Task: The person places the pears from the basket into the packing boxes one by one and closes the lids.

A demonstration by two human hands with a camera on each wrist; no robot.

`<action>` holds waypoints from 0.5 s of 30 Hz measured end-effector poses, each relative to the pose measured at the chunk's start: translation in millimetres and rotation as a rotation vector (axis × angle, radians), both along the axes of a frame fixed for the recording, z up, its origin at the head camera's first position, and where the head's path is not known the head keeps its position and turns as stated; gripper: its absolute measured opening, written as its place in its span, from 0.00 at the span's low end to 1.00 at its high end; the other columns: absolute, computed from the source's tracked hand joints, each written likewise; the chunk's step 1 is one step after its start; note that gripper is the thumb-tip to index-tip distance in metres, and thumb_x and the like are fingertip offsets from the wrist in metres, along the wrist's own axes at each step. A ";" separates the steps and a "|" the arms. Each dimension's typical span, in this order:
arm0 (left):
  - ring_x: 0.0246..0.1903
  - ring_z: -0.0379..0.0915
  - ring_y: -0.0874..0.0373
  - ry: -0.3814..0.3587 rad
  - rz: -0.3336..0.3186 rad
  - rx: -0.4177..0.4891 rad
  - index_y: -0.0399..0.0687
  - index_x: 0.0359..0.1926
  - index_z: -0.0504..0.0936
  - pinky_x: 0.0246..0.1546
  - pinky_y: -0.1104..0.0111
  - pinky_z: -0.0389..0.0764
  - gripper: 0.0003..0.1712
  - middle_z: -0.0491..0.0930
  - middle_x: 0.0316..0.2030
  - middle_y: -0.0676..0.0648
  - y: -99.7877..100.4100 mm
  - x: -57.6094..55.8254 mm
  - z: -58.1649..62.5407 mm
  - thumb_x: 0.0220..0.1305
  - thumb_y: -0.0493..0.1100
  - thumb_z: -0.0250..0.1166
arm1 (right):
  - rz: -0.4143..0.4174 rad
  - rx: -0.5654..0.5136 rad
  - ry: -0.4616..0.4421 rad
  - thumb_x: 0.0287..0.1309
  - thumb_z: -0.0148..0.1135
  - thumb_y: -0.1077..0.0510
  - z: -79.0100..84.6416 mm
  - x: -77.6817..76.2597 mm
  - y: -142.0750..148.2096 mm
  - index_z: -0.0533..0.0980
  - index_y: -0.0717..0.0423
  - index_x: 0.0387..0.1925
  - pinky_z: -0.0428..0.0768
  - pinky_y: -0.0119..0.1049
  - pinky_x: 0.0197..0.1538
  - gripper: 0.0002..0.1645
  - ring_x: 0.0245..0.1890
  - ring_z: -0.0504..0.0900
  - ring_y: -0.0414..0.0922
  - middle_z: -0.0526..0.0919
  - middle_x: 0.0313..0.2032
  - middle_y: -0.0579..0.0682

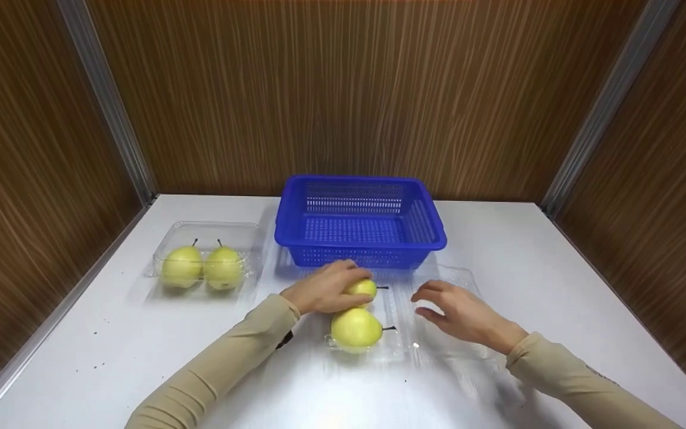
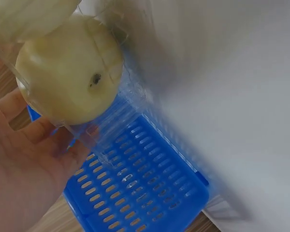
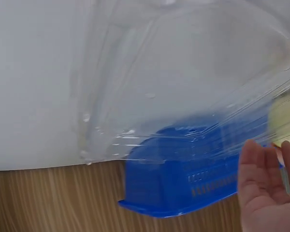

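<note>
Two yellow-green pears lie in an opened clear plastic clamshell box [image 1: 393,351] in front of the basket. My left hand [image 1: 326,288] grips the farther pear [image 1: 363,288], thumb on its near side and fingers over its far side. The nearer pear [image 1: 356,328] sits just below my thumb, its stem pointing right. In the left wrist view, fingers [image 2: 38,130] lie along the gripped pear [image 2: 72,72]. Over the box's clear lid [image 3: 183,72], folded out to the right, my right hand [image 1: 462,313] hovers with relaxed, slightly bent fingers and holds nothing.
A blue plastic basket [image 1: 361,245] stands behind the box, nothing visible inside. On the left, a closed clear box [image 1: 224,231] holds two more pears [image 1: 223,268]. Wood-patterned panels [image 1: 367,89] wall in the white table [image 1: 140,363] at the back and sides.
</note>
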State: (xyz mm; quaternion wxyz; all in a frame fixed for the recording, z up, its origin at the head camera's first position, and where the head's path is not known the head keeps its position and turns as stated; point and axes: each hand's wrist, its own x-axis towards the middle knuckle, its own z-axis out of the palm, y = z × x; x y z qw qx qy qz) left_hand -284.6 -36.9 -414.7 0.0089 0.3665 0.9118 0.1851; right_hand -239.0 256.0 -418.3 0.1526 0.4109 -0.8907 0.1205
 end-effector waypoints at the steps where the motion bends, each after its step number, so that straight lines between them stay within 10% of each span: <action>1: 0.52 0.71 0.53 0.010 0.004 0.002 0.59 0.65 0.74 0.54 0.56 0.75 0.31 0.75 0.55 0.47 -1.8 1.6 -0.2 0.66 0.65 0.56 | -0.034 0.006 -0.003 0.59 0.67 0.61 0.3 -1.6 3.6 0.82 0.58 0.44 0.83 0.45 0.48 0.11 0.45 0.84 0.48 0.85 0.42 0.51; 15: 0.52 0.67 0.51 0.129 0.124 0.011 0.54 0.62 0.75 0.55 0.56 0.69 0.37 0.77 0.53 0.47 -28.4 12.6 -6.7 0.59 0.69 0.60 | -0.443 0.002 -0.255 0.47 0.68 0.70 -1.9 -17.1 54.8 0.73 0.71 0.52 0.80 0.56 0.43 0.27 0.37 0.80 0.60 0.78 0.39 0.69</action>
